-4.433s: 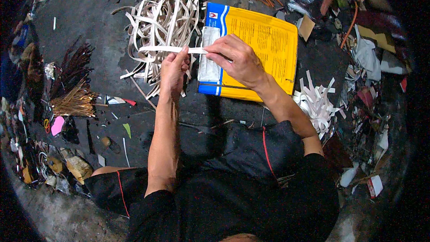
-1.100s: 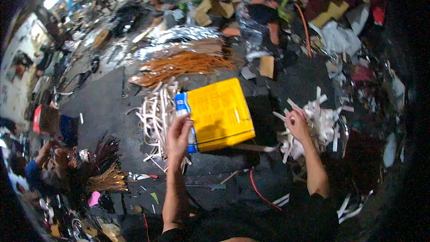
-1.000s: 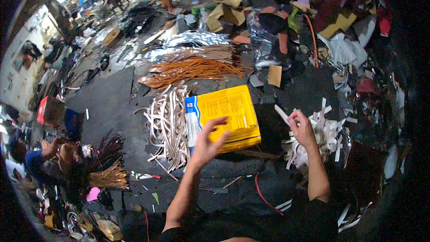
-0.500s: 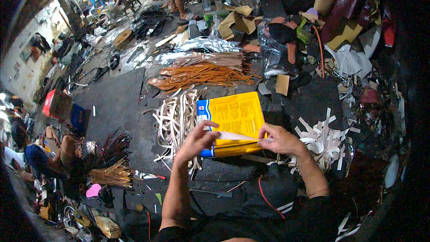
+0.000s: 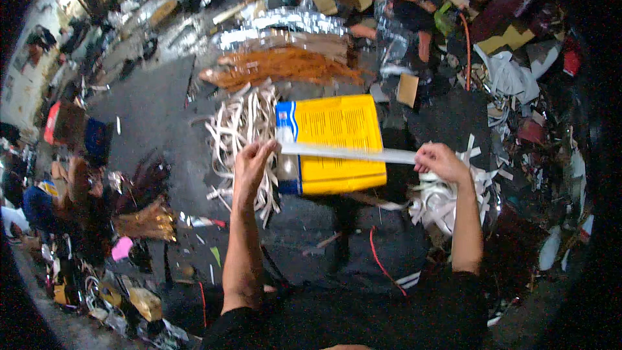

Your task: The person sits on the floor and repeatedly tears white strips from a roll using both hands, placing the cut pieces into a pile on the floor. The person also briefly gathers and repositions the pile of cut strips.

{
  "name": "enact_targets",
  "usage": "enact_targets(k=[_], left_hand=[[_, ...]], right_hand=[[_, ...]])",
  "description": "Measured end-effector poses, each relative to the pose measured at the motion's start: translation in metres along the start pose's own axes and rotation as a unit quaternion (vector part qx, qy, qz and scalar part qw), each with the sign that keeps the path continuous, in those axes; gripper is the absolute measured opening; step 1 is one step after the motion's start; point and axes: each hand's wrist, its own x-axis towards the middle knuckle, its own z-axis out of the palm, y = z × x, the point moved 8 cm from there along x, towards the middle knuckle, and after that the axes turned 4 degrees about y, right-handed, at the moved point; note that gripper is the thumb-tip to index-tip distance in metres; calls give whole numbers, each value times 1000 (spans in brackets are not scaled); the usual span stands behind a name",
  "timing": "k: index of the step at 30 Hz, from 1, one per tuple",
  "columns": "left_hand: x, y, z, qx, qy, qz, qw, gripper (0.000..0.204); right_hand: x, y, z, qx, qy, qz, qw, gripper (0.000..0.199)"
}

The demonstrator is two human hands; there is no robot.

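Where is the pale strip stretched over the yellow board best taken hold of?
At its two ends, probably. The pale strip is long, thin and flat, spanning the yellow board crosswise. The left hand pinches its left end and the right hand its right end, each coming from its own side, which keeps it taut and level.

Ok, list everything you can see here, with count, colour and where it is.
white strip: one, white, stretched between both hands above the yellow sheet
yellow sheet: one, yellow with blue edge, on the floor at centre
pale strip pile: one heap, off-white, left of the sheet
cut strip pile: one heap, white, under the right hand
orange strip bundle: one, orange-brown, beyond the sheet
broom-like bundles: a few, tan and dark, far left
left hand: holding the strip's left end
right hand: holding its right end
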Motion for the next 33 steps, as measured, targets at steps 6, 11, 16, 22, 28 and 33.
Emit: enact_targets(k=[6,11,16,22,28,33], left_hand=[[2,-36,12,-56,14,-26,998,23],[-4,-14,12,-47,-41,2,998,22],[-6,-26,3,-82,54,6,995,17],[-10,-38,2,-91,96,-14,991,17],[-4,-49,6,-111,48,-46,992,20],[2,-73,14,-207,-5,-75,976,20]], right_hand=[[32,-86,9,-208,212,-186,937,21],[79,-183,129,-106,74,-360,924,20],[102,-209,199,-50,46,-408,910,17],[110,-198,204,-26,78,-426,901,13],[108,-192,208,-36,74,-459,885,19],[96,-202,213,-141,95,-508,845,21]])
